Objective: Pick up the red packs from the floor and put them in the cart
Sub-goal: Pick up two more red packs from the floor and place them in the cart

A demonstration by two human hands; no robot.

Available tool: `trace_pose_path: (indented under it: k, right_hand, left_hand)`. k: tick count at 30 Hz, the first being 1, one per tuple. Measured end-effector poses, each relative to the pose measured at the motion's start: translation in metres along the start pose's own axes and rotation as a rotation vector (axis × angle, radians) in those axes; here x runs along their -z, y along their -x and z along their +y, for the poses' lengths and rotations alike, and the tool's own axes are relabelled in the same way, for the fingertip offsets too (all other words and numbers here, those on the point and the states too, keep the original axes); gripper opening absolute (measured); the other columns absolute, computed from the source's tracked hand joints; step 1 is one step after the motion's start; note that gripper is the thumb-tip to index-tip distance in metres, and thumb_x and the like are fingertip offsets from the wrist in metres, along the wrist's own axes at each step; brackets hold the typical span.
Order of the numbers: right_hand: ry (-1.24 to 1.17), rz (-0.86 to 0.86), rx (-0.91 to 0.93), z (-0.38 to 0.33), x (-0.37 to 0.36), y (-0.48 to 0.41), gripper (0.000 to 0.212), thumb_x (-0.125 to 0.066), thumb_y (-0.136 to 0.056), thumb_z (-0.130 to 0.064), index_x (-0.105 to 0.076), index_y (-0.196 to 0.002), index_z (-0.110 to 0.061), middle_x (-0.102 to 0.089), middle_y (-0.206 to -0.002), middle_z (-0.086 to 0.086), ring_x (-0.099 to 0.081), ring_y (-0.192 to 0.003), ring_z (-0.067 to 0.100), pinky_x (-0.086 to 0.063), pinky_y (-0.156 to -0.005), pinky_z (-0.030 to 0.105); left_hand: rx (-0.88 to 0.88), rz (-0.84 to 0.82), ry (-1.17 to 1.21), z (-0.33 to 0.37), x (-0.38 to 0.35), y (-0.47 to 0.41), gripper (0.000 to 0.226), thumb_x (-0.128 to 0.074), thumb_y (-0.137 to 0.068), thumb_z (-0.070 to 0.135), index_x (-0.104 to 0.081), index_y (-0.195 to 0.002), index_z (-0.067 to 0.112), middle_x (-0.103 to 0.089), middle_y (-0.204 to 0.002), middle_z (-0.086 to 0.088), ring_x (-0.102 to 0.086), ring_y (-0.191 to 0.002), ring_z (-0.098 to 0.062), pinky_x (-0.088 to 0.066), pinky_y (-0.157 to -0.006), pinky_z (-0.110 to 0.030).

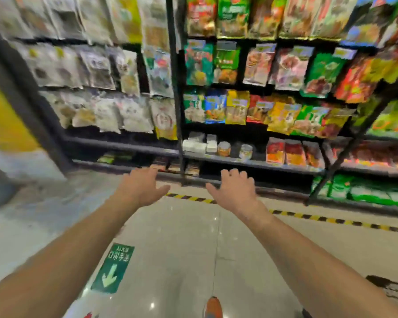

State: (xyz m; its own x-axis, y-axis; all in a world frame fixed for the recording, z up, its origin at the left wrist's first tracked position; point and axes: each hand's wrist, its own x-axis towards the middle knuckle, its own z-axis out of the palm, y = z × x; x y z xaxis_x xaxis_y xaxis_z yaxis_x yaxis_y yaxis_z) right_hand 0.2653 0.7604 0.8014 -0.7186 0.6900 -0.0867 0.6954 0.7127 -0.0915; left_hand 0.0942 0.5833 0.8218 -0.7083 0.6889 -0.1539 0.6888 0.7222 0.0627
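Neither grip holds anything: our left hand [141, 185] and right hand [233, 188] are both stretched out in front of us, palms down, fingers spread wide and loose, with clear air between them. Both forearms are bare and reach over the pale tiled floor [182, 237]. Below the left arm a green arrow sticker [112, 268] lies flat on the tiles, and an orange shoe tip [213, 307] shows at the bottom edge. Just past our fingertips a yellow-and-black striped tape [331, 220] runs along the floor in front of the dark shelves [251, 162], which are hung with rows of snack bags; the picture is blurred, so labels cannot be read. A small scrap of red [89, 315] sits at the bottom edge by the left arm; we cannot tell whether it is one of the red packs. No cart is in view.
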Motion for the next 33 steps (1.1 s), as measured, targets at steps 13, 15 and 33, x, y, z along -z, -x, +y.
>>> trace_pose_path:
  k: [13, 15, 33]
  right_hand:
    - [0.091, -0.175, 0.675, -0.314, -0.095, -0.091, 0.075, -0.041, -0.101, -0.07, -0.053, -0.149, -0.014, -0.057, -0.149, 0.016, -0.051, -0.137, 0.04, -0.041, -0.109, 0.051]
    - [0.129, -0.194, 0.78, -0.356, -0.114, -0.087, 0.075, -0.039, -0.102, -0.07, -0.052, -0.148, -0.013, -0.057, -0.148, 0.017, -0.052, -0.136, 0.039, -0.041, -0.109, 0.051]
    - [0.33, -0.491, 1.197, -0.664, -0.277, 0.073, 0.072, -0.038, -0.104, -0.066, -0.051, -0.15, -0.012, -0.058, -0.146, 0.019, -0.052, -0.135, 0.041, -0.042, -0.109, 0.051]
  left_hand:
    - [0.75, -0.092, 0.082, -0.272, -0.053, 0.078, 0.083, -0.049, -0.1, 0.075, -0.049, -0.161, 0.019, -0.055, -0.163, -0.01, -0.053, -0.145, -0.038, -0.047, -0.112, -0.05]
    - [0.85, -0.107, 0.12, -0.296, -0.065, 0.095, 0.081, -0.051, -0.1, 0.074, -0.05, -0.16, 0.02, -0.056, -0.162, -0.01, -0.054, -0.144, -0.037, -0.048, -0.111, -0.049]
    - [1.21, -0.349, 0.35, -0.524, -0.221, 0.28, 0.084, -0.044, -0.099, 0.078, -0.046, -0.162, 0.021, -0.056, -0.16, -0.006, -0.054, -0.143, -0.031, -0.049, -0.107, -0.047]
